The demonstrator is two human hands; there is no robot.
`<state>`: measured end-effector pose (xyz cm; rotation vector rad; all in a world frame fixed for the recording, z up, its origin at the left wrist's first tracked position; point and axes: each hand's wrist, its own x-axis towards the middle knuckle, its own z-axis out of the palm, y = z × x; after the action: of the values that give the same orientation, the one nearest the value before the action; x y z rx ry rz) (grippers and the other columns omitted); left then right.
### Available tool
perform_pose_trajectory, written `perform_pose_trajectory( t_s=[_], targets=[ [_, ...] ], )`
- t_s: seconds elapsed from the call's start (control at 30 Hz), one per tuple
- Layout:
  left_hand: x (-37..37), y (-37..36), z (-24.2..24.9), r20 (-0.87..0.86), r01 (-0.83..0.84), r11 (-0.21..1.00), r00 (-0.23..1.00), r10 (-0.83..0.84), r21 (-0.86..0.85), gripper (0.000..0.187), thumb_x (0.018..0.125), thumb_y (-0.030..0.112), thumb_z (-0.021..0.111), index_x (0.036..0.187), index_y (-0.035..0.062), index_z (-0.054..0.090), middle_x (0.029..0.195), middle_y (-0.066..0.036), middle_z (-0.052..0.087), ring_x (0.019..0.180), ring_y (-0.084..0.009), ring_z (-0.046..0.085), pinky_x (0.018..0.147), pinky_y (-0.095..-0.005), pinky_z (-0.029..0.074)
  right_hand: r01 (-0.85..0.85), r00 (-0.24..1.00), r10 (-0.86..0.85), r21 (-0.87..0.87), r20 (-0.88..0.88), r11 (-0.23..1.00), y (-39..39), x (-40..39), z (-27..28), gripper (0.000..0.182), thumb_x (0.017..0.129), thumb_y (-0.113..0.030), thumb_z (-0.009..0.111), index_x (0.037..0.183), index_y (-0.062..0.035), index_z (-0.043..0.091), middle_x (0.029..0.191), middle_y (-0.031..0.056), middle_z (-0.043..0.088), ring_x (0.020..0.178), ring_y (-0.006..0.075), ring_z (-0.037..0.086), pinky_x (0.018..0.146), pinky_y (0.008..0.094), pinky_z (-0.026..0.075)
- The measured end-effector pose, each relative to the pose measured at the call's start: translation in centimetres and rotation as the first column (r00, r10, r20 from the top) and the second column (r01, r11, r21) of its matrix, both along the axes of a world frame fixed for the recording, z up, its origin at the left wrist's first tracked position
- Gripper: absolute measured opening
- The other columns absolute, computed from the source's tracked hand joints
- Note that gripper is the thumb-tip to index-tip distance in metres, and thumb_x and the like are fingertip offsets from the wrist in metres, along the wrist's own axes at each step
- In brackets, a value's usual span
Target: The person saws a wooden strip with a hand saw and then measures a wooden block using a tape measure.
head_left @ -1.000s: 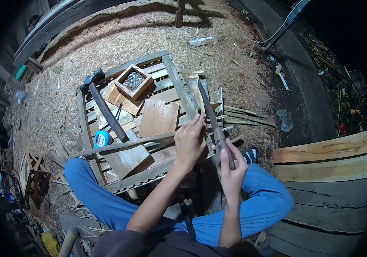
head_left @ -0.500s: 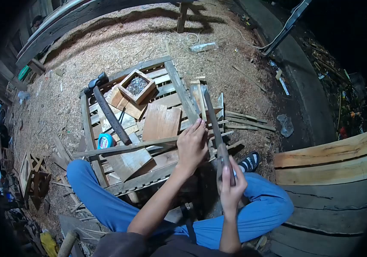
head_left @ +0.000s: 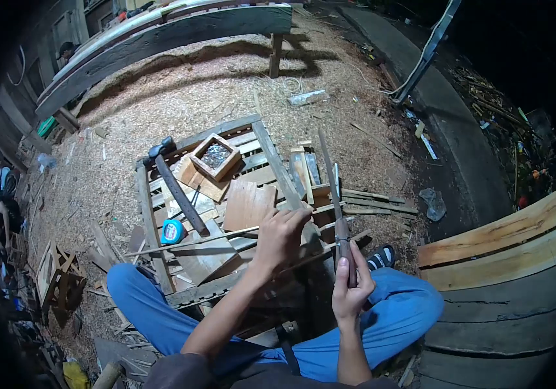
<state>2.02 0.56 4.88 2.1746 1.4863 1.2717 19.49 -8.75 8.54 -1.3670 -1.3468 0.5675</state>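
Stick: the long thin stick (head_left: 190, 244) slants across the desk (head_left: 147, 214), its left end jutting past the left edge; its right part runs into the left hand.
Hammer: the hammer (head_left: 180, 193) has its head at the far left corner and its handle angled inward, which seems to keep the handle within reach.
Tape measure: the turquoise tape measure (head_left: 172, 231) sits near the left edge, beside the hammer's handle.
Box: the wooden box (head_left: 224, 170) stands toward the far edge on loose wood, its walls keeping small metal pieces, probably nails, together.
Board: the brown board (head_left: 250, 205) lies flat near the middle, between the box and the left hand.
Left hand: the left hand (head_left: 276, 241) is above the near right part, its fingers curled closed around the stick, apparently to steady it; the thumb is hidden.
Knife: the long knife (head_left: 328, 170) is just beyond the right edge, tip pointing away from the person, its blade apart from the left hand.
Right hand: the right hand (head_left: 354, 295) has its fingers wrapped closed around the knife's handle, thumb along it, likely for control and to stay clear of the blade.
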Motion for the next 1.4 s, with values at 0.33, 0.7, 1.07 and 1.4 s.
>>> perform_pose_trajectory(
  t_s=[0.33, 0.7, 1.07, 1.4],
  targets=[
    [-10.4, -3.4, 7.0, -0.133, -0.095, 0.944, 0.981, 0.143, 0.315, 0.016, 0.087, 0.002, 0.075, 0.103, 0.0043, 0.073, 0.104, -0.007, 0.078, 0.084, -0.0245, 0.071, 0.072, -0.0371, 0.058, -0.153, 0.987, 0.144, 0.121, 0.075, 0.981, 2.9, -6.2, 2.8, 0.041, 0.103, -0.016, 0.062, 0.138, 0.006, 0.064, 0.123, 0.0232, 0.074, 0.102, 0.0259, 0.075, 0.091, 0.0358, 0.058],
    [-18.8, -7.6, 6.2, -0.165, -0.065, 0.962, 0.98, 0.111, 0.264, 0.014, 0.086, 0.002, 0.08, 0.098, 0.0037, 0.073, 0.098, -0.009, 0.078, 0.077, -0.0244, 0.069, 0.066, -0.0353, 0.056, -0.491, 0.648, 0.348, 0.023, 0.677, 0.871, 6.5, -11.0, -2.9, 0.04, 0.097, -0.017, 0.069, 0.136, -0.0054, 0.069, 0.078, 0.0152, 0.07, 0.069, 0.0324, 0.068, 0.066, 0.0441, 0.052],
    [-17.2, -8.4, 2.6, -0.216, 0.006, 0.967, 0.975, 0.05, 0.255, 0.021, 0.085, 0.004, 0.076, 0.106, 0.0062, 0.075, 0.106, -0.005, 0.077, 0.083, -0.0217, 0.068, 0.068, -0.0344, 0.054, -0.727, 0.598, 0.778, -0.277, 0.193, 0.628, 9.2, -11.4, 3.4, 0.027, 0.104, -0.02, 0.065, 0.124, -0.0017, 0.068, 0.093, 0.0175, 0.072, 0.079, 0.0348, 0.07, 0.072, 0.0419, 0.054],
    [-17.3, -9.1, 1.1, -0.359, 0.109, 0.966, 0.933, -0.019, 0.232, 0.028, 0.081, 0.019, 0.077, 0.108, 0.0097, 0.075, 0.11, -0.002, 0.075, 0.088, -0.0186, 0.068, 0.07, -0.0329, 0.052, -0.857, 0.364, 0.805, -0.171, 0.468, 0.487, 8.9, -11.8, 0.9, 0.02, 0.101, -0.018, 0.069, 0.113, -0.0017, 0.07, 0.093, 0.0158, 0.071, 0.081, 0.0369, 0.07, 0.069, 0.0432, 0.054]
  ],
)
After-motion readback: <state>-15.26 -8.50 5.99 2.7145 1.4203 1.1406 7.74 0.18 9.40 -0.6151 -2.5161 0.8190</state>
